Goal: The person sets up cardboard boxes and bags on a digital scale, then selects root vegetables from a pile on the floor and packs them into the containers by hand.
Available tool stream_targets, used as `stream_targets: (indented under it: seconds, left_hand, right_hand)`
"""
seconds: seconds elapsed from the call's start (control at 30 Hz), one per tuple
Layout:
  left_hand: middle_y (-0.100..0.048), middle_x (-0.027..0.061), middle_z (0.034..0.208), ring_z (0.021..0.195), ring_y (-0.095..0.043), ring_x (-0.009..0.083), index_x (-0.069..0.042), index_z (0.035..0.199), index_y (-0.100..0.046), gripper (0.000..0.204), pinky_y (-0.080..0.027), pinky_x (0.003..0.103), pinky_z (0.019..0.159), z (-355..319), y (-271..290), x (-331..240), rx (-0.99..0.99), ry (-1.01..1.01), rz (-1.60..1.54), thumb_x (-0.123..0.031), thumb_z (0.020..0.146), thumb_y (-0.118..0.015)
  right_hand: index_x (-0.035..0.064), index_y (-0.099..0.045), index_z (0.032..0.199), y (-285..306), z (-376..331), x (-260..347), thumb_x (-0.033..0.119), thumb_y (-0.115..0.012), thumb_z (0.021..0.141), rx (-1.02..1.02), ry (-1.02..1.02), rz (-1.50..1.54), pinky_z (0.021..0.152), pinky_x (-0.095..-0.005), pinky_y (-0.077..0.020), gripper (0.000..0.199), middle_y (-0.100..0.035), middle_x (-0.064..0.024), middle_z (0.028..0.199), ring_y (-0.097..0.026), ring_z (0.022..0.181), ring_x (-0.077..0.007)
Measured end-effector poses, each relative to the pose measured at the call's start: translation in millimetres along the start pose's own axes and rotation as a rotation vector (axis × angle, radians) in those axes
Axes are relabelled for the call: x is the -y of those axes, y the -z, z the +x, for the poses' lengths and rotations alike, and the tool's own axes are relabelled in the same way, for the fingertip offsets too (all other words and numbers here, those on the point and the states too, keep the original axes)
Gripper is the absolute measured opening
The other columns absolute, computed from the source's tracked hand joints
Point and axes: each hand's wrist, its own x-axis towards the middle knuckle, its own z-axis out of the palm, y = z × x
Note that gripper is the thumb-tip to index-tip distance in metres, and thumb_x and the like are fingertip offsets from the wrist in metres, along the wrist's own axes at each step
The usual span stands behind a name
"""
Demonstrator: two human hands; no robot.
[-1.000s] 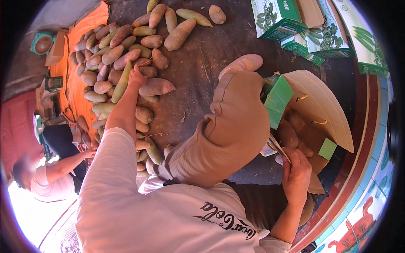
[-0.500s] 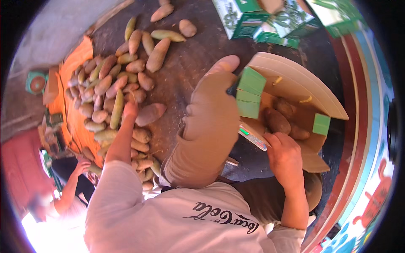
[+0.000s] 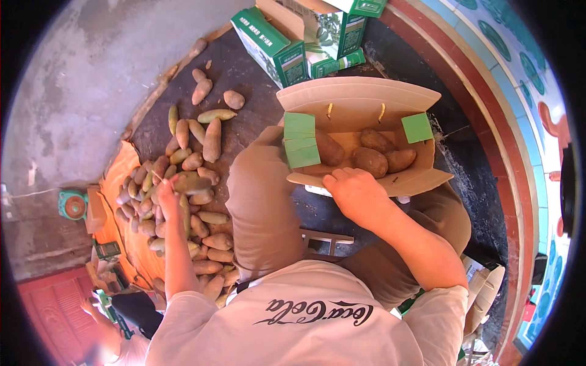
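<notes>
Over the pile of tubers (image 3: 148, 201) on the left, my left hand (image 3: 167, 198) is closed around one brownish tuber (image 3: 194, 185), which is smeared by motion. The pile mixes long green and reddish-brown roots. On the right, my right hand (image 3: 357, 192) is closed over the near flap of an open cardboard box (image 3: 360, 91), its fingers curled at the edge. Several large brown tubers (image 3: 369, 161) lie inside that box, one close to the green inner flap (image 3: 301, 140). My right thumb is partly hidden.
Green-and-white printed boxes (image 3: 268, 46) stand beyond the open box. A few loose tubers (image 3: 202, 91) lie apart on the dark floor. An orange sheet (image 3: 113, 201) runs under the pile's left side. Another person (image 3: 110, 332) is at lower left, near a teal round-faced device (image 3: 73, 205).
My view has swung, shifting the scene. My left hand, earlier reaching into the pile, now has a tuber lifted in it. My right hand stays at the box's near flap.
</notes>
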Motion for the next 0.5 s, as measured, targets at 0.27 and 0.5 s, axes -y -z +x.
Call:
stream_targets:
  seconds: [0.27, 0.5]
  left_hand:
    - [-0.054, 0.0220, 0.121, 0.112, -0.053, 0.0325, -0.007, 0.079, -0.046, 0.033, -0.040, 0.054, 0.095, -40.0, -56.9, -233.9, 0.310, -0.200, -0.758, -0.028, 0.100, -0.032]
    - [-0.056, 0.0240, 0.116, 0.104, -0.056, 0.0328, -0.007, 0.075, -0.044, 0.031, -0.046, 0.051, 0.088, -81.0, -167.6, -275.4, 0.774, 0.011, -0.888, -0.023, 0.100, -0.032]
  right_hand:
    - [0.0045, -0.057, 0.088, -4.9, 0.1, -3.2, 0.004, -0.057, 0.075, 0.008, -0.027, 0.011, 0.071, -0.0357, -0.0500, 0.013, -0.061, -0.0110, 0.082, -0.062, 0.082, -0.0260]
    - [0.0046, -0.057, 0.090, -6.3, 1.1, -4.0, 0.004, -0.059, 0.073, 0.001, -0.015, 0.009, 0.070, -0.0369, -0.0508, 0.017, -0.061, -0.0111, 0.083, -0.062, 0.082, -0.0269]
